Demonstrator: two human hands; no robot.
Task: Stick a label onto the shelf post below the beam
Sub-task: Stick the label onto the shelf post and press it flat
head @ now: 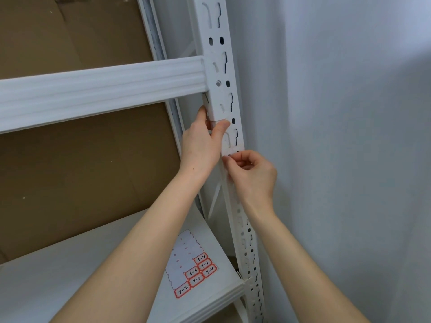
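A small pale paper label (234,151) lies flat against the front of the white perforated metal shelf post (225,73). Its long axis runs across the post, roughly level, a little below the white ribbed steel beam (100,89). Its printing is too faint to read.

The right hand (253,174) has its fingers curled in, with thumb and forefinger pinching the label's left end. The left hand (200,142) grips the post just above. Its thumb lies across the slotted front and its fingers wrap round the post's left edge, covering part of the face between beam and label.

On the smooth white shelf board (70,283) below lies a glossy backing sheet (186,255), mostly peeled. A few red-bordered handwritten stickers (197,273) remain on it. Brown cardboard (70,171) fills the back, and a plain grey wall (338,136) stands beside the post.
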